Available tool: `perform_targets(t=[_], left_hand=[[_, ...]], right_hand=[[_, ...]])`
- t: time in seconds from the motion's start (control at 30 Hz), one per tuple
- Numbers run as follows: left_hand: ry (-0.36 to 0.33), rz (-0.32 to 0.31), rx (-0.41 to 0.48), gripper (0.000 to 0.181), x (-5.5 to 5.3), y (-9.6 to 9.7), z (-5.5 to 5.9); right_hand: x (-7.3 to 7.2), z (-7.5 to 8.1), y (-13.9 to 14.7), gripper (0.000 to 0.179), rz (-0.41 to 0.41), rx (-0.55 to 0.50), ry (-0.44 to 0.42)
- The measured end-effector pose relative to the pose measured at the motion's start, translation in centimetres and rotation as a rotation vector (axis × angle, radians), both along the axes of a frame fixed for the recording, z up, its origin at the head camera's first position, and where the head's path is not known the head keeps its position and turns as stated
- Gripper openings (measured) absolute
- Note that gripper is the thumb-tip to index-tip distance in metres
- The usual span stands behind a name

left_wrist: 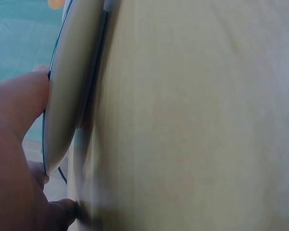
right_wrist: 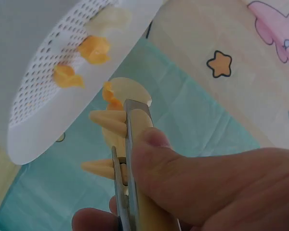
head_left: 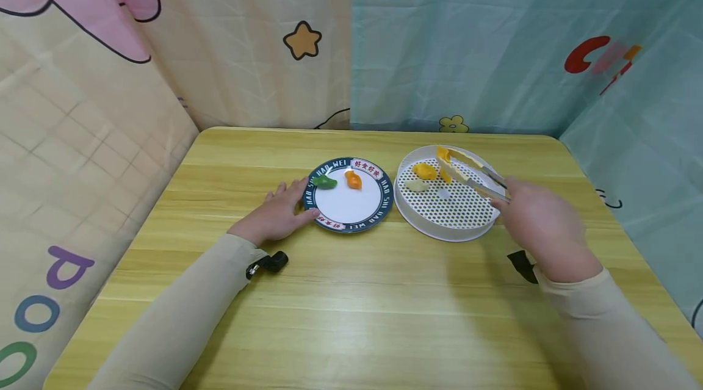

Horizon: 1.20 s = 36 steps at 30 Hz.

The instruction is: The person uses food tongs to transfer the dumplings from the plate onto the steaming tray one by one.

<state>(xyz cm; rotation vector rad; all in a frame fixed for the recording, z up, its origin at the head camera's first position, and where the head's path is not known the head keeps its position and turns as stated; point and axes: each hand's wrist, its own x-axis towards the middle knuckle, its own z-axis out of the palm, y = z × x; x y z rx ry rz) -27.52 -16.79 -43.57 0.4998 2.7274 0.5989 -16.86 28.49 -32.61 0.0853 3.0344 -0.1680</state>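
My left hand (head_left: 280,213) rests at the left edge of a white plate (head_left: 346,204) with a dark patterned rim. In the left wrist view the thumb and a finger touch the edge of the plate. A green piece (head_left: 324,182) and an orange piece (head_left: 353,180) lie on it. My right hand (head_left: 544,225) grips metal tongs (head_left: 486,185) with cream heads, angled over a white perforated tray (head_left: 439,232). An orange-yellow piece (head_left: 442,153) is between the tong heads. Below lie yellow pieces (head_left: 424,171) and a pale piece (head_left: 416,185).
Plate and tray stand side by side on a wooden table (head_left: 351,304), near its back edge. Printed curtains (head_left: 467,42) hang behind and at both sides. A black strap device (head_left: 269,263) is on the left wrist.
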Motion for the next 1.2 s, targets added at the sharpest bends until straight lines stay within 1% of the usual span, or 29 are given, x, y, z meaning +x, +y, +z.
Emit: perform_targets(t=[0.17, 0.37, 0.57, 0.77, 0.97, 1.2], left_hand=[[-0.006, 0.000, 0.003, 0.097, 0.1, 0.1, 0.2], [-0.009, 0.008, 0.000, 0.097, 0.2, 0.1, 0.2], [-0.005, 0.005, 0.005, 0.097, 0.2, 0.1, 0.2], [-0.011, 0.003, 0.003, 0.097, 0.2, 0.0, 0.2], [-0.015, 0.003, 0.003, 0.097, 0.2, 0.0, 0.3], [-0.018, 0.003, 0.004, 0.098, 0.2, 0.0, 0.2]], right_hand=[[0.3, -0.5, 1.8, 0.039, -0.044, -0.004, -0.031], [0.2, -0.8, 2.7, 0.039, -0.077, -0.016, -0.062], [0.1, -1.1, 3.0, 0.038, -0.084, -0.018, -0.061], [-0.1, -1.2, 3.0, 0.039, -0.098, -0.021, -0.089], [-0.2, -1.1, 3.0, 0.039, -0.095, -0.018, -0.116], [-0.4, -1.1, 2.9, 0.037, -0.091, -0.013, -0.126]])
